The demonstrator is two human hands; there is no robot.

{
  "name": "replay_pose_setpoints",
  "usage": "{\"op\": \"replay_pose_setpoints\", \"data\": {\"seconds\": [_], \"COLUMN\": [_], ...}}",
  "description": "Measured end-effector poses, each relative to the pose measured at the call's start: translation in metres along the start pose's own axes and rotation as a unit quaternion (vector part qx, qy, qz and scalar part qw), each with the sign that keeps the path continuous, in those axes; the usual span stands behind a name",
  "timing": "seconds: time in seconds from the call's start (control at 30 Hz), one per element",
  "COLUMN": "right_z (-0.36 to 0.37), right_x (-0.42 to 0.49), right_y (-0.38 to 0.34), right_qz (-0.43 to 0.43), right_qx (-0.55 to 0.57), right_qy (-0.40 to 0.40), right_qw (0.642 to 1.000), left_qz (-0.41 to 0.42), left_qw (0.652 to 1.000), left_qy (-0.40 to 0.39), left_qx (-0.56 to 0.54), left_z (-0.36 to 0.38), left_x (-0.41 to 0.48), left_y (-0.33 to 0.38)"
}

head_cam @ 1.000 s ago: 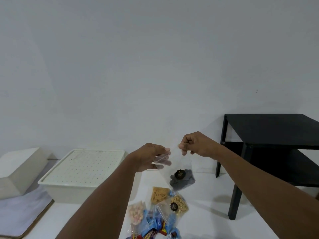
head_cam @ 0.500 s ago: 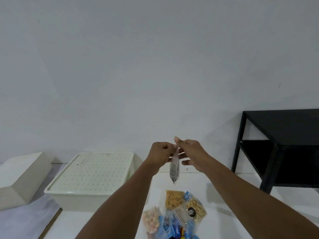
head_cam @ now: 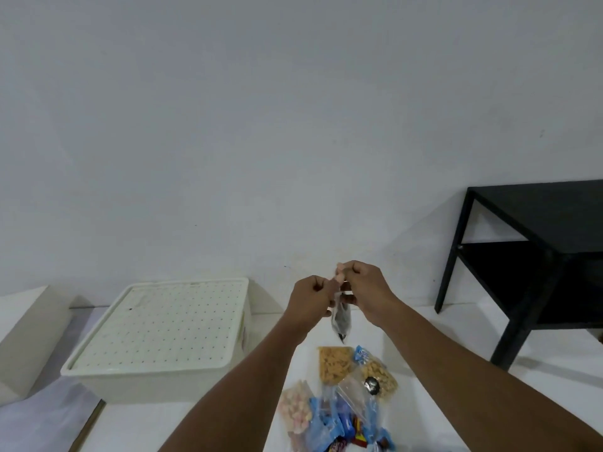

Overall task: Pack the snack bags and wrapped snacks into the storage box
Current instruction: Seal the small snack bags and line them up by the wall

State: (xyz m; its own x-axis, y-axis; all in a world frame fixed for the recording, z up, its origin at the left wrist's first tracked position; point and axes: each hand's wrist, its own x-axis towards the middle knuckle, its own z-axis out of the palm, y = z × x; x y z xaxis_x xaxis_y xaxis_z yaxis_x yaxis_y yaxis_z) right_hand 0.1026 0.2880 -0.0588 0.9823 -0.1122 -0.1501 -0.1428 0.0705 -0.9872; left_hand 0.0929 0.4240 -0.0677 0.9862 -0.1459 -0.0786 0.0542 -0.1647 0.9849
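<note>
Nearest, the snack pile (head_cam: 342, 402) sits on the white surface (head_cam: 137, 425). Right above it the left hand (head_cam: 313, 300) and right hand (head_cam: 367, 288) both pinch the top of a small clear bag (head_cam: 341, 322) of dark bits, fingers curled, so it's dangling in the air. Further back on the left is the storage box (head_cam: 156, 334), lid on, with a black table (head_cam: 538, 256) far right.

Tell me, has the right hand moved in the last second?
Yes. The right hand has moved left, away from the table, and now meets the left hand at the top of the bag.
</note>
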Motion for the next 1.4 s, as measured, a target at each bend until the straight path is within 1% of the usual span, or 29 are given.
{"op": "replay_pose_setpoints", "data": {"seconds": [0.03,0.1,0.2,0.3,0.37,0.43,0.47,0.53,0.6,0.67,0.73,0.83,0.97,1.13,1.33,1.4], "right_z": [0.001,0.001,0.0,0.0,0.0,-0.004,-0.008,-0.014,-0.016,-0.012,-0.005,0.008,0.023,0.035,0.045,0.047], "right_x": [0.0,0.001,0.004,0.004,0.007,0.012,0.015,0.023,0.032,0.043,0.057,0.078,0.112,0.156,0.194,0.203], "right_y": [0.002,0.006,0.013,0.018,0.023,0.028,0.031,0.035,0.039,0.041,0.045,0.057,0.082,0.109,0.142,0.152], "right_qz": [0.0,0.001,0.004,0.015,0.026,0.034,0.032,0.024,0.023,0.02,0.019,0.022,0.04,0.065,0.128,0.132], "right_qx": [-0.001,-0.003,0.006,0.018,0.01,-0.024,-0.061,-0.154,-0.21,-0.22,-0.207,-0.172,-0.163,-0.145,-0.125,-0.124], "right_qy": [-0.002,-0.01,-0.016,-0.035,-0.027,-0.027,-0.043,-0.103,-0.143,-0.144,-0.123,-0.094,-0.07,-0.052,-0.044,-0.034], "right_qw": [1.0,1.0,1.0,0.999,0.999,0.999,0.997,0.982,0.967,0.965,0.97,0.98,0.983,0.986,0.983,0.983], "left_qz": [0.012,0.014,-0.037,-0.071,-0.079,-0.081,-0.08,-0.081,-0.089,-0.105,-0.115,-0.1,-0.079,-0.08,-0.101,-0.112], "left_qw": [1.0,1.0,0.995,0.987,0.987,0.989,0.99,0.987,0.986,0.988,0.99,0.993,0.996,0.992,0.986,0.984], "left_qy": [-0.002,-0.008,-0.03,-0.052,-0.066,-0.09,-0.106,-0.136,-0.14,-0.11,-0.081,-0.05,0.035,0.094,0.132,0.137], "left_qx": [0.01,-0.012,-0.09,-0.132,-0.121,-0.081,-0.055,-0.007,0.013,0.003,0.003,0.034,0.016,0.022,0.021,0.022], "left_z": [0.0,-0.003,-0.011,-0.019,-0.026,-0.037,-0.043,-0.057,-0.07,-0.081,-0.093,-0.106,-0.11,-0.106,-0.105,-0.105], "left_x": [-0.001,0.0,0.006,0.005,0.004,0.007,0.008,0.013,0.023,0.035,0.047,0.065,0.096,0.137,0.17,0.179], "left_y": [-0.005,-0.011,-0.02,-0.025,-0.027,-0.032,-0.034,-0.036,-0.037,-0.04,-0.047,-0.069,-0.103,-0.142,-0.182,-0.195]}}
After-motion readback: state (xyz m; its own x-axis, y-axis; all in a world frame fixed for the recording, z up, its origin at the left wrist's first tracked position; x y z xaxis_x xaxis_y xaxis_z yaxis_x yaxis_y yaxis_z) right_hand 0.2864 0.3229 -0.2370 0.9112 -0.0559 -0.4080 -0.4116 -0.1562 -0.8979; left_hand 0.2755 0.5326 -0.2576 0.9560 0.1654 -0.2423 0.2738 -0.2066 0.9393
